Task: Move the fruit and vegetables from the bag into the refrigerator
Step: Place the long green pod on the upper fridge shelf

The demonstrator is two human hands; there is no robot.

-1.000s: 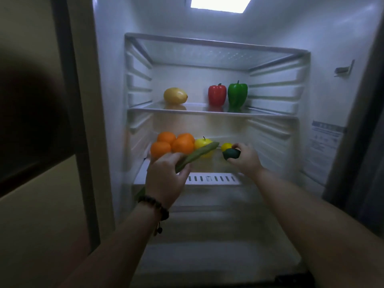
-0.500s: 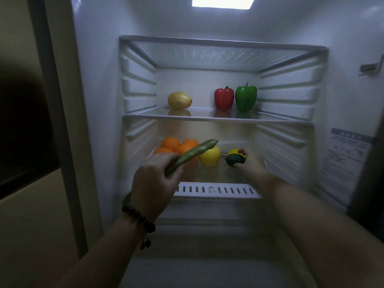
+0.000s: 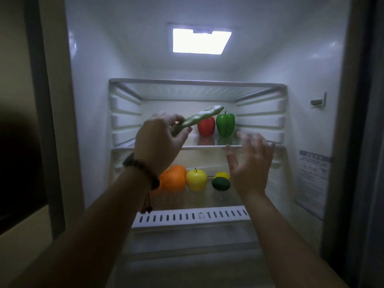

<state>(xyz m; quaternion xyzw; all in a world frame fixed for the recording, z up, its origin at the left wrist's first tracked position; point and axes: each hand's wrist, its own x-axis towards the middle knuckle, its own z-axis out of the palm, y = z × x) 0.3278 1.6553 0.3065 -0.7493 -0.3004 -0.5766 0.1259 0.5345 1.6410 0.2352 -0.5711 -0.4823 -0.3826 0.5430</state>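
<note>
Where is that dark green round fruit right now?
In the head view, the dark green fruit sits on the fridge's lower shelf, toward the right. It is just in front of a small yellow fruit and right of the yellow apple.

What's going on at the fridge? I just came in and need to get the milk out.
A person is putting produce away. Their left hand grips a long green pod-like vegetable, raised in front of the upper shelf, where a red pepper and green pepper stand. The right hand is open and empty. On the lower shelf lie oranges, a yellow apple, a lemon and a dark green fruit.
</note>
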